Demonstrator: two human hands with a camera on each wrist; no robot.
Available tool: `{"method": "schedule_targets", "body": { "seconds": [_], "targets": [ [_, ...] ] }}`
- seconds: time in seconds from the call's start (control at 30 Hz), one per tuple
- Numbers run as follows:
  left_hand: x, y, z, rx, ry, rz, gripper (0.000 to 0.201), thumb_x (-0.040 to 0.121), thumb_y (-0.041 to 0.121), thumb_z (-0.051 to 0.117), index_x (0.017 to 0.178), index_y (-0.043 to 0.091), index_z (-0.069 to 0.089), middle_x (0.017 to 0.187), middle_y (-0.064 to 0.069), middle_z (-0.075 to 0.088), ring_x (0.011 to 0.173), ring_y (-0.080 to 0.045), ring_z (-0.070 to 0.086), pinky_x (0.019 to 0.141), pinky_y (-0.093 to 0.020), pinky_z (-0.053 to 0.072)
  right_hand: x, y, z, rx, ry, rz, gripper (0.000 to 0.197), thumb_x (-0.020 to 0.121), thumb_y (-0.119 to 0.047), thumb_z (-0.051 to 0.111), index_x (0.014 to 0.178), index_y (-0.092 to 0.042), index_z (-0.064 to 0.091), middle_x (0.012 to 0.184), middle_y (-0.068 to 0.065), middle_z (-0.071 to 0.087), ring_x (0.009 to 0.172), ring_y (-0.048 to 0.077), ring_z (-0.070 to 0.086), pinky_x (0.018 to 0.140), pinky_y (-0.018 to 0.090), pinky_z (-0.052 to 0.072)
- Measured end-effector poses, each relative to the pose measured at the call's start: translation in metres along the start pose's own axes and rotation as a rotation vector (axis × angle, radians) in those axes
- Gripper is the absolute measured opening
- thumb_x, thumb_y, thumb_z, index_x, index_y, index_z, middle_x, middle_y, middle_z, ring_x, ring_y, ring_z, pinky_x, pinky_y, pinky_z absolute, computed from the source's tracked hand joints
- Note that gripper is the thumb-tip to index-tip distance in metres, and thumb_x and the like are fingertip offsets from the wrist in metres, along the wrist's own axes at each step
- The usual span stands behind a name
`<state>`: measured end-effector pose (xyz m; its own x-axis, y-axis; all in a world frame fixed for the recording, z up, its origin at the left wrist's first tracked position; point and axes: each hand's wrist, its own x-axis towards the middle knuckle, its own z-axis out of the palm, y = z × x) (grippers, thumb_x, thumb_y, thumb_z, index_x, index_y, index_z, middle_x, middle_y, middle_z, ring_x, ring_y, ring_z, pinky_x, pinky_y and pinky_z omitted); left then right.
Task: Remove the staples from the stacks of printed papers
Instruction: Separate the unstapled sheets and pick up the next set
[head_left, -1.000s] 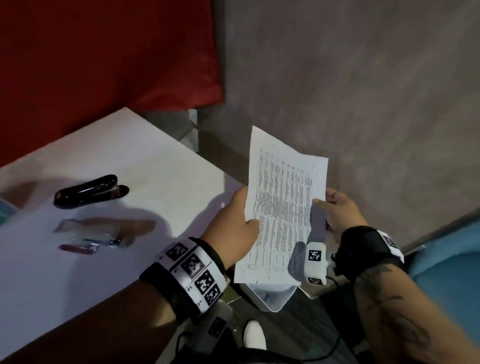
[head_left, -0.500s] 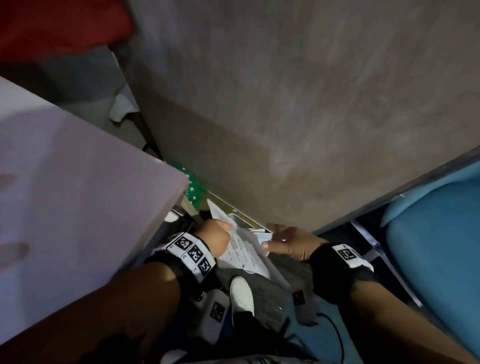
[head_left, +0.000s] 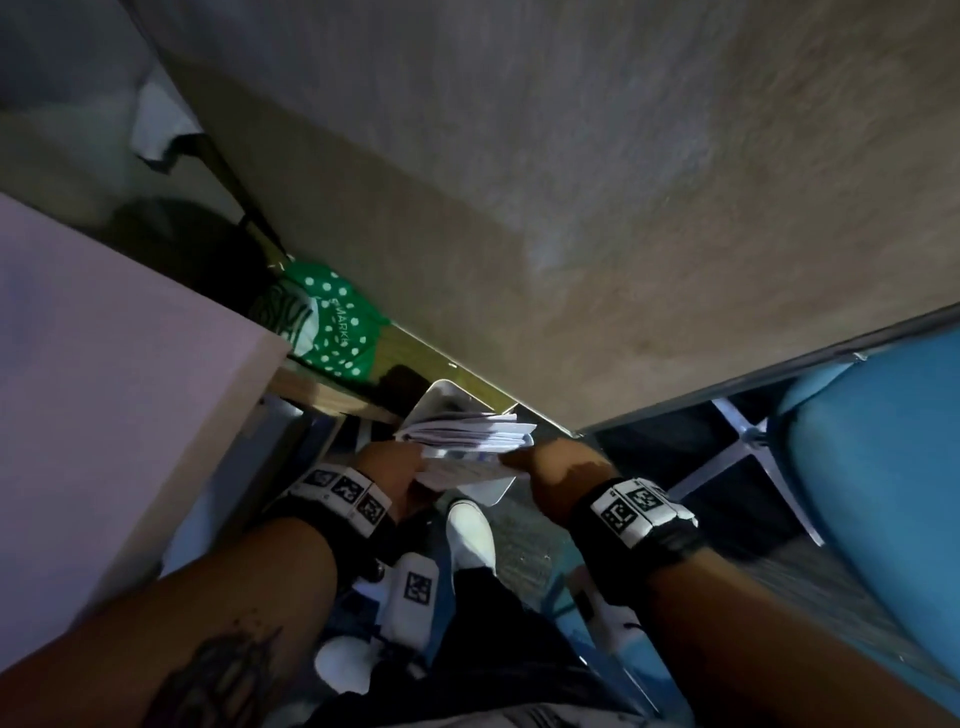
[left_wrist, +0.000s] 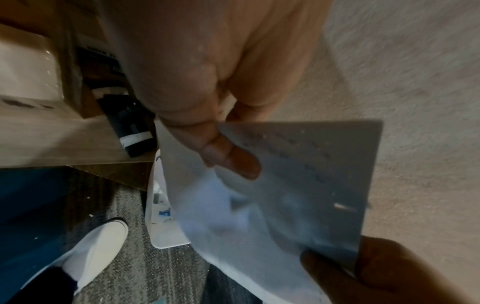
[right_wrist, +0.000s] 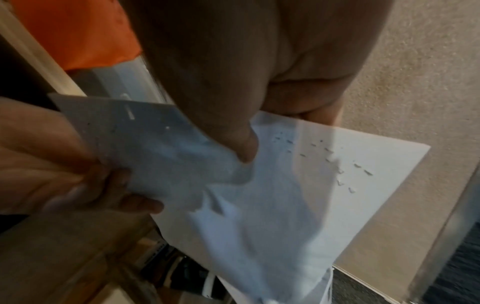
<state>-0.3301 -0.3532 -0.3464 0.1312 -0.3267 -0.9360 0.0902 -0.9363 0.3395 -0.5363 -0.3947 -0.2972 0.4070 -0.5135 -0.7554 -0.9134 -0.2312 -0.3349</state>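
Observation:
A stack of printed papers (head_left: 467, 436) hangs low near the floor, bent and crumpled between both hands. My left hand (head_left: 395, 462) grips its left side, thumb on top (left_wrist: 228, 158). My right hand (head_left: 540, 462) pinches the right side, thumb pressed into the sheet (right_wrist: 244, 148). The blank back of the papers (right_wrist: 259, 195) shows a staple (right_wrist: 129, 112) near the corner by the left hand, and several old staple holes (right_wrist: 337, 162). In the left wrist view the staple (left_wrist: 345, 207) sits close to the right hand (left_wrist: 376, 273).
A white bin (head_left: 452, 395) stands on the floor just under the papers. White table (head_left: 104, 389) at left, green dotted bag (head_left: 327, 322) beyond its corner, blue chair (head_left: 883, 467) at right, beige panel (head_left: 571, 182) ahead. My white shoe (head_left: 470, 535) is beside the bin.
Both hands have carried the papers down from beside the tabletop to just above the white bin. The sheets went from flat and upright to bent between the hands. The head view swung down.

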Motion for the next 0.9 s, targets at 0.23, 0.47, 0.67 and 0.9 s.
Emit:
{"method": "schedule_targets", "body": {
  "seconds": [0.23, 0.47, 0.67, 0.9],
  "targets": [
    [0.012, -0.014, 0.006, -0.168, 0.009, -0.069, 0.035, 0.097, 0.006, 0.048, 0.132, 0.004, 0.051, 0.091, -0.016, 0.061, 0.066, -0.023, 0.060, 0.060, -0.028, 0.051, 0.033, 0.013, 0.003, -0.085, 0.013, 0.045, 0.047, 0.099, -0.015, 0.040, 0.142, -0.032, 0.047, 0.144, 0.006, 0.049, 0.132, 0.025, 0.047, 0.108, 0.026, 0.032],
    [0.028, -0.017, 0.008, -0.258, 0.038, -0.030, 0.035, 0.100, 0.008, 0.040, 0.134, 0.012, 0.049, 0.108, -0.016, 0.061, 0.080, -0.024, 0.058, 0.071, -0.029, 0.044, 0.082, 0.009, 0.024, -0.199, -0.117, 0.071, 0.042, 0.095, -0.016, 0.042, 0.133, -0.024, 0.056, 0.134, 0.006, 0.058, 0.126, 0.027, 0.053, 0.105, 0.036, 0.043],
    [0.032, -0.018, 0.004, -0.195, 0.064, 0.028, 0.042, 0.099, 0.004, 0.041, 0.140, 0.013, 0.046, 0.125, -0.011, 0.058, 0.107, -0.027, 0.056, 0.092, -0.037, 0.043, 0.102, 0.002, 0.038, -0.212, -0.152, 0.077, 0.031, 0.097, -0.015, 0.043, 0.123, -0.010, 0.060, 0.129, 0.010, 0.060, 0.124, 0.027, 0.054, 0.105, 0.037, 0.038],
    [0.032, -0.017, 0.002, -0.092, 0.016, 0.055, 0.049, 0.097, -0.003, 0.042, 0.144, 0.011, 0.039, 0.147, -0.011, 0.043, 0.134, -0.028, 0.043, 0.112, -0.041, 0.035, 0.114, -0.004, 0.048, -0.181, -0.112, 0.072, 0.033, 0.099, -0.018, 0.038, 0.125, -0.011, 0.058, 0.132, 0.010, 0.059, 0.126, 0.028, 0.051, 0.112, 0.045, 0.033]
  ]
}}
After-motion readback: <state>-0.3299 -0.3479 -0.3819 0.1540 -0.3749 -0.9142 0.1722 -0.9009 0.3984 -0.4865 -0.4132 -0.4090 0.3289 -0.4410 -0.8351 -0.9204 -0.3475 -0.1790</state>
